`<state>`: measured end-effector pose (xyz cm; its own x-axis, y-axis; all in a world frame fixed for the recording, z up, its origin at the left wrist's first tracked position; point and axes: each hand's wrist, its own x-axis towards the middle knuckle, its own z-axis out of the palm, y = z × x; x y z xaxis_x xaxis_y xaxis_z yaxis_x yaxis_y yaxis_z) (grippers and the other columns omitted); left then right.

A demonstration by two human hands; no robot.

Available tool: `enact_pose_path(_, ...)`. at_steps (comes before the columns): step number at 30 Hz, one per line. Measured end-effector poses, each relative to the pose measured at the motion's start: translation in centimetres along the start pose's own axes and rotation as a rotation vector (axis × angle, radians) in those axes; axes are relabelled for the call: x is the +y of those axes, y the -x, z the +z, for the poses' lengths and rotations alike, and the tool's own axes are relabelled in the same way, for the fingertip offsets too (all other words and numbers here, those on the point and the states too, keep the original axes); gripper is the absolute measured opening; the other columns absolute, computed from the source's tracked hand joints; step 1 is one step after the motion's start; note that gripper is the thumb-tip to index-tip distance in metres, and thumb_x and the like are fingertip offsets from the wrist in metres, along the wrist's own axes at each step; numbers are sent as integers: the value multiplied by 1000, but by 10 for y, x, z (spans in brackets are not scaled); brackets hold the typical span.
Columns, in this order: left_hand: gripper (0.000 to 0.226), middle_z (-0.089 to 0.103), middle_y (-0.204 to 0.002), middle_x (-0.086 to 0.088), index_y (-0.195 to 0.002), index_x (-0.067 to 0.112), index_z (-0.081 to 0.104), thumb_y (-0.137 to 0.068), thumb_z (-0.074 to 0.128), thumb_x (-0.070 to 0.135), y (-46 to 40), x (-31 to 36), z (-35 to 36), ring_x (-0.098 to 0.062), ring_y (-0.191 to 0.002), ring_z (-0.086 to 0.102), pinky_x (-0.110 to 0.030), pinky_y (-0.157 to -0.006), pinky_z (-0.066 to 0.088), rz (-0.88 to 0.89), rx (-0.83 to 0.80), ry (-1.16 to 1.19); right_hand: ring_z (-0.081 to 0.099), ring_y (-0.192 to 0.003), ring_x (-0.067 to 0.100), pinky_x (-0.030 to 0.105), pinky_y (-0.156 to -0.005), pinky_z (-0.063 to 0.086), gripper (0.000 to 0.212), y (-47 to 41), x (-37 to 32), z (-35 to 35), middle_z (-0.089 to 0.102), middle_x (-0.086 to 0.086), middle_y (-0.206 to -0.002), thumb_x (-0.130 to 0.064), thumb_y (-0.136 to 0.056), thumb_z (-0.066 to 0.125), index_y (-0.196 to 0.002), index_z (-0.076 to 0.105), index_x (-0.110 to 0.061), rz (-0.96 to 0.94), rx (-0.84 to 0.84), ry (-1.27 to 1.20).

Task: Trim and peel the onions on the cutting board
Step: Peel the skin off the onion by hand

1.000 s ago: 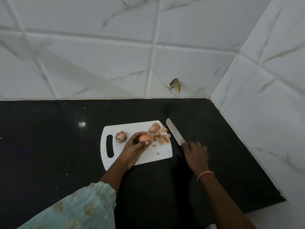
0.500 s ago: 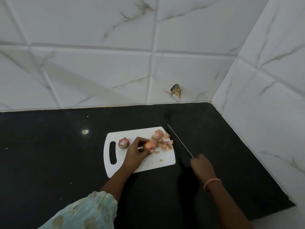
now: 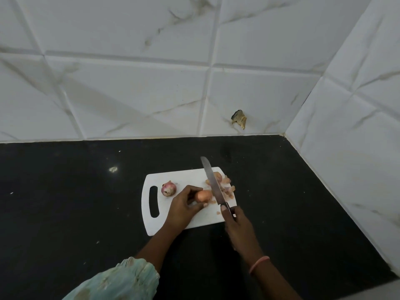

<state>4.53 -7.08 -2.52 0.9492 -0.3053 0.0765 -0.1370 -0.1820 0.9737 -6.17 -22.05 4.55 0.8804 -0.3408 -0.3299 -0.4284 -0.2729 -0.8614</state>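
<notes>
A white cutting board (image 3: 201, 219) lies on the black counter. My left hand (image 3: 184, 210) grips a small brown-skinned onion (image 3: 203, 195) on the board. My right hand (image 3: 237, 224) holds a knife (image 3: 213, 184) by its dark handle, the long blade angled up and away just right of that onion. A reddish onion (image 3: 168, 188) sits beside the board's handle slot. Another onion (image 3: 217, 176) and a pile of peel scraps (image 3: 228, 188) lie at the board's far right, partly hidden behind the blade.
The black counter (image 3: 75, 202) ends at a white tiled wall behind and another on the right, meeting in a corner. A chipped hole (image 3: 239, 121) marks the back wall. Small crumbs speckle the counter.
My right hand picked the knife up from the counter right of the board and brought the blade over the board beside the held onion. My left hand kept its grip on the onion.
</notes>
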Motion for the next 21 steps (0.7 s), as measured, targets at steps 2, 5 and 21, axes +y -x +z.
enact_pose_path(2,41,70,-110,11,-112,23,64,-77,84,17,-1,-1,0,-4,-106,65,-26,-95,54,-8,-4,11,51,-57,9,35,-58,47,28,0,3,4,54,0,-66,-47,-98,43,-90,56,-23,-82,53,181)
enact_pose_path(5,40,70,-110,10,-112,23,64,-78,84,17,-1,-1,0,-6,-106,65,-28,-96,54,-25,-11,24,52,-61,10,34,-62,48,31,0,8,8,57,3,-71,-45,-100,41,-84,56,-23,-91,87,258)
enact_pose_path(21,39,71,-106,4,-106,23,65,-75,85,11,-1,1,-2,-13,-103,67,-33,-94,55,-49,3,70,33,-38,7,22,-38,30,49,-13,-4,5,37,-1,-55,-54,-99,36,-71,47,-15,195,-76,-31)
